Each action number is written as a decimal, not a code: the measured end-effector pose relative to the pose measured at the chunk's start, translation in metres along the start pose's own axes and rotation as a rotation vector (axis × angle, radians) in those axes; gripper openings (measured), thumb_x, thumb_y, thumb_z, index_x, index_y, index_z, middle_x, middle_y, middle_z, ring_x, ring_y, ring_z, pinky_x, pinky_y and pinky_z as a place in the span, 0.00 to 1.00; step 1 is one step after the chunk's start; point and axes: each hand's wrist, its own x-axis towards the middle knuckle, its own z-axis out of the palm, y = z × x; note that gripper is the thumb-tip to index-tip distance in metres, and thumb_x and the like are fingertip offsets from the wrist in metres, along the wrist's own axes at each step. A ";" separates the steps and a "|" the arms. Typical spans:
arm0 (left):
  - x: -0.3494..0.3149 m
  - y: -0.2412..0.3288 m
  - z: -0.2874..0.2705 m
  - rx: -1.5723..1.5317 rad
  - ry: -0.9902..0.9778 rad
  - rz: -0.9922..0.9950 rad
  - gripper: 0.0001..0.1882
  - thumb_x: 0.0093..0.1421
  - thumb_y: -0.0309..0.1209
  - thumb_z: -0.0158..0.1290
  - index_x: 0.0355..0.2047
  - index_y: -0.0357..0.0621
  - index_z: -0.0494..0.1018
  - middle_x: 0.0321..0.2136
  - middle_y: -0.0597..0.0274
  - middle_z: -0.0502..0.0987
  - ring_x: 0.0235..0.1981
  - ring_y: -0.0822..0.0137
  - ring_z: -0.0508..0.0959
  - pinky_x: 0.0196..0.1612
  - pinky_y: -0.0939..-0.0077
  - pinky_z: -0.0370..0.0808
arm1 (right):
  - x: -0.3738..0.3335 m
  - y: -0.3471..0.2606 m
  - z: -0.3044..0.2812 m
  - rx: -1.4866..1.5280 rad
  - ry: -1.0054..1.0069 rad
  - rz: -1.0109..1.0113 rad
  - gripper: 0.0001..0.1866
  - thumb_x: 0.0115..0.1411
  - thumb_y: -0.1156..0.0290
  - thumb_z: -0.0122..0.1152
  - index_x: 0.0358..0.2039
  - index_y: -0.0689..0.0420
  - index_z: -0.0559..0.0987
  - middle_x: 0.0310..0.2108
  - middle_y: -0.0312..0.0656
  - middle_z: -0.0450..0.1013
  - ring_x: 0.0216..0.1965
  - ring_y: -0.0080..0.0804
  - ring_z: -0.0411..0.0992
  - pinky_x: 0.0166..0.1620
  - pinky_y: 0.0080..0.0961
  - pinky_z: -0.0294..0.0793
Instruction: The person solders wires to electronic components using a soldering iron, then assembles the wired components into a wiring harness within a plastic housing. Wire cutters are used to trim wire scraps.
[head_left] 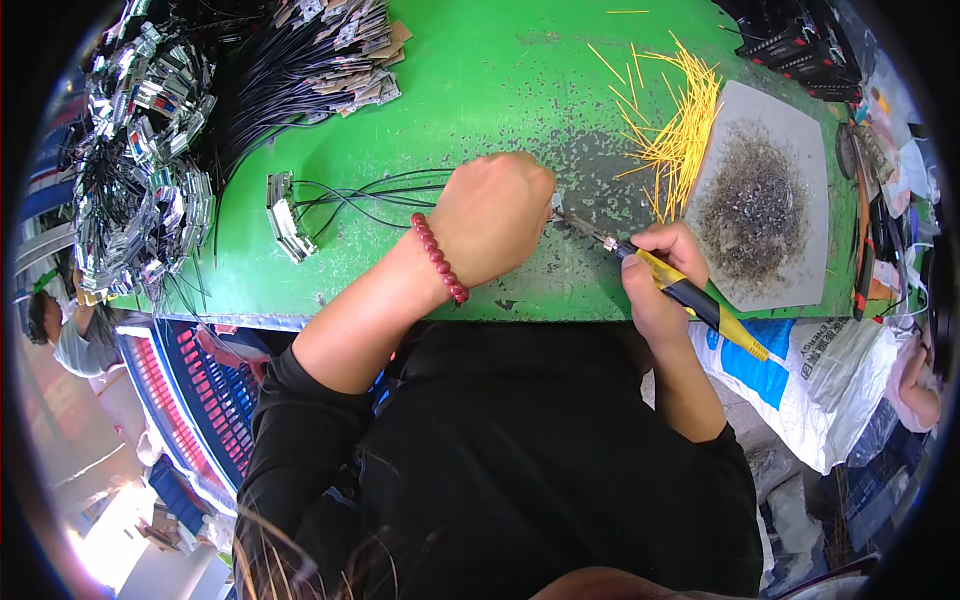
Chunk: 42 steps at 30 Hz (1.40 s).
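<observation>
My right hand [668, 272] grips a yellow-and-black soldering iron [700, 305], slanted with its tip up and to the left. That tip reaches a small silvery piece [557, 203] at the fingers of my left hand [497, 212]. Closed and seen from its back, with a red bead bracelet at the wrist, the left hand is around several thin black wires [375, 190]. Leftward, these wires run to a bent metal strip [286, 220] lying on the green table [480, 90]. The left fingertips are mostly hidden behind the hand.
Loose yellow wires [680, 125] lie beside a grey board [740, 100] covered with dark crumbs. Black wires [270, 95] and a heap of metal strips [145, 150] fill the left side. Black parts [795, 50] stand far right; a white sack [840, 380] sits below the table edge.
</observation>
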 end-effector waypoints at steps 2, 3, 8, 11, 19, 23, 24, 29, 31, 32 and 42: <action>0.000 0.000 0.000 -0.009 0.007 -0.004 0.08 0.55 0.28 0.49 0.23 0.34 0.71 0.26 0.45 0.74 0.31 0.43 0.75 0.36 0.53 0.73 | -0.001 0.002 0.000 -0.001 0.002 -0.004 0.10 0.51 0.77 0.62 0.33 0.60 0.71 0.25 0.31 0.66 0.25 0.13 0.62 0.28 0.14 0.61; 0.000 -0.001 0.001 -0.017 0.011 -0.010 0.08 0.55 0.28 0.49 0.23 0.34 0.71 0.26 0.45 0.73 0.31 0.43 0.75 0.36 0.53 0.73 | -0.003 0.003 0.000 0.044 0.035 -0.036 0.10 0.51 0.76 0.62 0.33 0.60 0.71 0.26 0.32 0.66 0.26 0.14 0.62 0.29 0.15 0.61; 0.001 -0.002 0.002 -0.023 0.016 -0.011 0.08 0.54 0.28 0.49 0.23 0.34 0.71 0.26 0.45 0.74 0.31 0.43 0.75 0.36 0.52 0.73 | -0.004 0.013 -0.006 0.176 0.108 -0.067 0.11 0.53 0.73 0.62 0.34 0.60 0.70 0.29 0.34 0.66 0.27 0.16 0.61 0.32 0.15 0.61; 0.004 0.001 0.000 -0.014 0.020 -0.005 0.09 0.55 0.28 0.49 0.23 0.34 0.71 0.26 0.45 0.74 0.31 0.42 0.75 0.35 0.52 0.73 | -0.003 0.009 -0.006 0.199 0.110 -0.059 0.12 0.54 0.72 0.63 0.34 0.60 0.70 0.29 0.33 0.66 0.28 0.15 0.60 0.33 0.15 0.61; 0.002 -0.008 0.006 -0.054 0.066 0.016 0.07 0.51 0.27 0.51 0.19 0.36 0.70 0.22 0.47 0.73 0.27 0.46 0.75 0.31 0.56 0.72 | 0.016 -0.032 -0.008 0.266 0.041 0.115 0.26 0.62 0.58 0.58 0.54 0.59 0.65 0.28 0.45 0.77 0.22 0.21 0.71 0.27 0.14 0.66; -0.002 -0.006 0.005 -0.156 0.115 0.082 0.06 0.48 0.25 0.54 0.18 0.37 0.70 0.21 0.49 0.72 0.26 0.48 0.75 0.30 0.58 0.72 | 0.039 -0.052 -0.065 -0.155 -0.062 -0.008 0.10 0.62 0.76 0.54 0.44 0.57 0.77 0.23 0.34 0.72 0.22 0.18 0.72 0.24 0.15 0.72; -0.004 -0.008 0.006 -0.193 0.141 0.099 0.06 0.47 0.24 0.54 0.18 0.37 0.70 0.20 0.50 0.72 0.25 0.48 0.75 0.30 0.59 0.72 | 0.051 -0.057 -0.082 -0.214 -0.095 0.055 0.08 0.62 0.76 0.55 0.42 0.57 0.77 0.23 0.34 0.72 0.22 0.17 0.72 0.24 0.15 0.72; 0.000 0.000 0.014 -0.155 0.151 0.136 0.06 0.47 0.25 0.54 0.17 0.38 0.70 0.20 0.51 0.72 0.25 0.50 0.74 0.30 0.59 0.72 | 0.136 -0.065 -0.138 -0.881 0.039 -0.549 0.12 0.57 0.77 0.57 0.42 0.49 0.75 0.21 0.35 0.72 0.21 0.25 0.72 0.23 0.21 0.69; 0.001 0.011 0.015 -0.151 0.120 0.160 0.05 0.48 0.25 0.55 0.19 0.38 0.71 0.20 0.52 0.72 0.27 0.50 0.75 0.31 0.59 0.73 | 0.179 -0.076 -0.148 -1.370 -0.095 -0.847 0.16 0.54 0.76 0.54 0.44 0.45 0.74 0.28 0.40 0.72 0.31 0.37 0.73 0.34 0.31 0.70; 0.000 0.014 0.014 -0.148 0.121 0.139 0.05 0.48 0.25 0.55 0.19 0.38 0.71 0.20 0.52 0.72 0.27 0.50 0.75 0.31 0.59 0.73 | 0.201 -0.083 -0.143 -1.544 -0.206 -0.960 0.16 0.54 0.75 0.53 0.44 0.45 0.73 0.30 0.41 0.72 0.36 0.39 0.73 0.39 0.33 0.69; -0.057 -0.011 -0.024 -0.335 0.283 0.031 0.08 0.49 0.25 0.60 0.29 0.38 0.75 0.30 0.54 0.78 0.33 0.54 0.78 0.37 0.66 0.76 | 0.280 -0.094 -0.134 -1.657 -0.534 -0.995 0.07 0.51 0.74 0.54 0.31 0.49 0.70 0.24 0.39 0.71 0.33 0.38 0.70 0.39 0.34 0.67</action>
